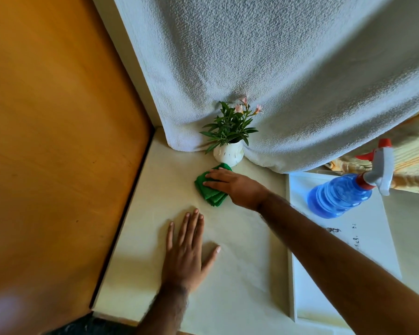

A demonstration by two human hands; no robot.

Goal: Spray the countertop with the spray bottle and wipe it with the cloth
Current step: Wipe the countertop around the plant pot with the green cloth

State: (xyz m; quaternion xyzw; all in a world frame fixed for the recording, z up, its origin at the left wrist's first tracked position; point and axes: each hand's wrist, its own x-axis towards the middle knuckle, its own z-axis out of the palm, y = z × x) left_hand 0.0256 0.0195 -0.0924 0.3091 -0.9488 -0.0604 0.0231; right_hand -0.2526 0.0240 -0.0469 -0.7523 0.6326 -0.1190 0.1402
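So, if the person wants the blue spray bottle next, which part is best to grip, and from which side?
Probably the narrow neck just under the white trigger head. The spray bottle appears tilted in this view, head towards the upper right, its wide blue body nearest the person. The right hand, now flat on the green cloth, is nearer, so reach from the left.

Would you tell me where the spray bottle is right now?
In the head view, the spray bottle stands at the right on a white board, untouched, beyond the right hand.

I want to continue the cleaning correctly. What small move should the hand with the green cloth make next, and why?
Probably draw the right hand and green cloth back toward the person: the cloth sits right before the white vase, with bare countertop nearer.
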